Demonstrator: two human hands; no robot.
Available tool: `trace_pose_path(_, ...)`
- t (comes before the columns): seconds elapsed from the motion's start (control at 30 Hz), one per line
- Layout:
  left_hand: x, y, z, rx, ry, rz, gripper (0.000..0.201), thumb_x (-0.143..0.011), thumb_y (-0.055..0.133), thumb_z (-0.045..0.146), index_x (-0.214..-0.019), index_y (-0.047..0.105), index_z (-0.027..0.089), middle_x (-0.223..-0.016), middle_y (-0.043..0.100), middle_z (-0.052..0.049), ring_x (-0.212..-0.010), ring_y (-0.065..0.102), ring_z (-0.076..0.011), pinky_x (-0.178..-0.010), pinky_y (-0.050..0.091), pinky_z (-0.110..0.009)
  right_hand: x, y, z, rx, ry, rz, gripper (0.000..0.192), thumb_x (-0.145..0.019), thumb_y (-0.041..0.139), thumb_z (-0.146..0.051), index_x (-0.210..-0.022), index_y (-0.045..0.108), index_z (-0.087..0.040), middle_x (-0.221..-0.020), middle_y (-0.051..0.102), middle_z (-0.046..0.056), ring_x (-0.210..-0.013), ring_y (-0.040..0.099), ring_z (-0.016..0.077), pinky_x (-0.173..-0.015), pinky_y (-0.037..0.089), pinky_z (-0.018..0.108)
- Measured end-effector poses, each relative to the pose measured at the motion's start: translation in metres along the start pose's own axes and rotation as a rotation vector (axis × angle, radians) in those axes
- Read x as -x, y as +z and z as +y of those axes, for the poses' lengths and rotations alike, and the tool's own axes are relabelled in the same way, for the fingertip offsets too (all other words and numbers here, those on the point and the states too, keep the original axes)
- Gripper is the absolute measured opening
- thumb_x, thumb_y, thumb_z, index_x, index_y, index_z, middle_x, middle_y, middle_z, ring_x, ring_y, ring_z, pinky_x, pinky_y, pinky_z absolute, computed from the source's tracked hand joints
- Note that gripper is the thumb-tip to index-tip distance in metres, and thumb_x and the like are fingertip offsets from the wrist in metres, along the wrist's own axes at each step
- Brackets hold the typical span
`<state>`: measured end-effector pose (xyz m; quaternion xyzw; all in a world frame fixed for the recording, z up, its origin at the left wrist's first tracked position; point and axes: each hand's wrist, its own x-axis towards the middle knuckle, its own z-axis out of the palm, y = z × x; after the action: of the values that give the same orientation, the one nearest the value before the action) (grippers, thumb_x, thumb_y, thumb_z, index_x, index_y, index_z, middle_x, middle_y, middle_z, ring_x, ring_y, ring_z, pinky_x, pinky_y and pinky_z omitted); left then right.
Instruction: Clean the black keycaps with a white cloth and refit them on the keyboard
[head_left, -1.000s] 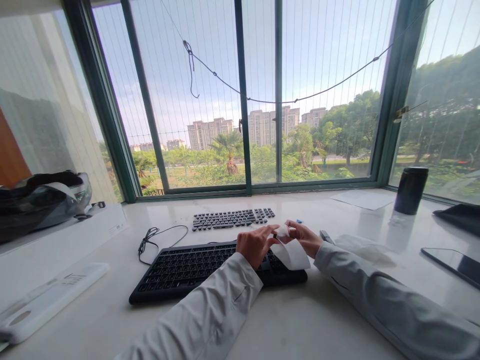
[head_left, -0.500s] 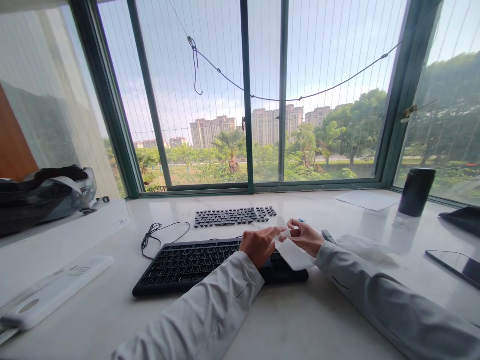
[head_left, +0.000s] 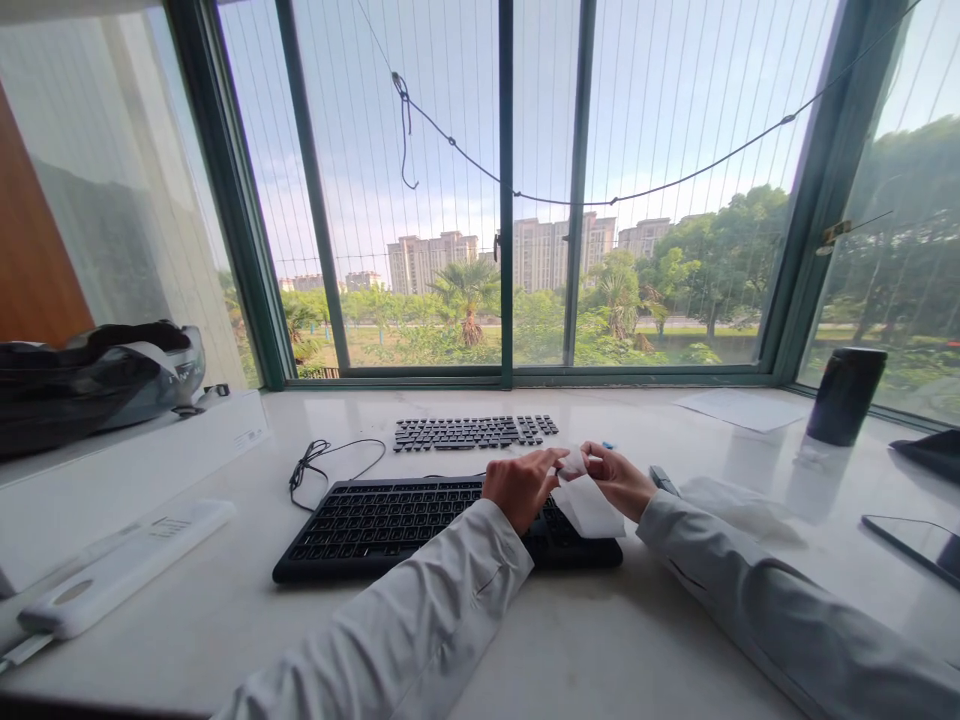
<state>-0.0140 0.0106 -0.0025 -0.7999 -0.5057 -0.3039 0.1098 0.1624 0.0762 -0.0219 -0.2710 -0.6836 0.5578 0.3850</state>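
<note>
Over the right end of a black keyboard base [head_left: 360,530] without keycaps, both hands meet at a soft white tissue [head_left: 590,508]. My left hand [head_left: 519,490] comes in from the left, its fingertips closed on the tissue's upper edge. From the other side my right hand [head_left: 616,480] pinches the same tissue between thumb and fingers. Part of the tissue hangs down over the keys area. Whether a small part is wrapped in it is hidden by the fingers. Behind the base lies a set of loose black keycaps [head_left: 474,432] laid out in keyboard order.
A coiled black cable [head_left: 309,465] lies left of the keyboard base. At left are a white power strip [head_left: 135,560] and a white box [head_left: 225,435]. To the right are a clear plastic bag [head_left: 742,508], paper [head_left: 739,408], a black cylinder [head_left: 847,395] and a phone [head_left: 919,545].
The view has shifted slightly, so the scene sits a little further right. The tissue now stands up a bit more between my fingertips; both hands keep nearly the same place.
</note>
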Motion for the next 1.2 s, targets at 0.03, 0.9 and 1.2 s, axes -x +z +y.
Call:
trace_pose_path(0.03,0.0,-0.0003,0.0001,0.0,0.001,-0.003,0.037,-0.084,0.052,0.028,-0.121,0.048,0.033,-0.107,0.066,0.005,-0.093,0.062,-0.0131,-0.078,0.047,-0.023,-0.0003,-0.0001,0.0006,0.0,0.0,0.002,0.043,-0.058,0.075,-0.034,-0.074,0.037,-0.023,-0.073,0.063,0.001,-0.064,0.059,0.021,-0.054,0.042,0.031)
trace_pose_path(0.9,-0.0012,0.0034,0.0,-0.037,-0.057,0.047,0.04,-0.082,0.057,0.037,-0.12,0.048,0.033,-0.104,0.066,0.004,-0.091,0.063,-0.0115,-0.069,0.046,-0.02,-0.0048,-0.0089,0.0062,-0.001,0.033,0.089,0.044,-0.054,0.077,-0.032,-0.071,0.037,-0.022,-0.078,0.068,0.004,-0.063,0.061,0.0208,-0.051,0.045,0.031)
trace_pose_path(1.2,-0.0009,-0.0017,0.0018,-0.021,-0.074,0.031,0.038,-0.083,0.056,0.035,-0.119,0.048,0.033,-0.106,0.066,0.005,-0.091,0.063,-0.0123,-0.071,0.047,-0.022,-0.0042,-0.0081,0.0018,0.027,0.005,0.136,0.042,-0.055,0.076,-0.036,-0.069,0.039,-0.023,-0.068,0.066,0.002,-0.063,0.061,0.0214,-0.054,0.044,0.031)
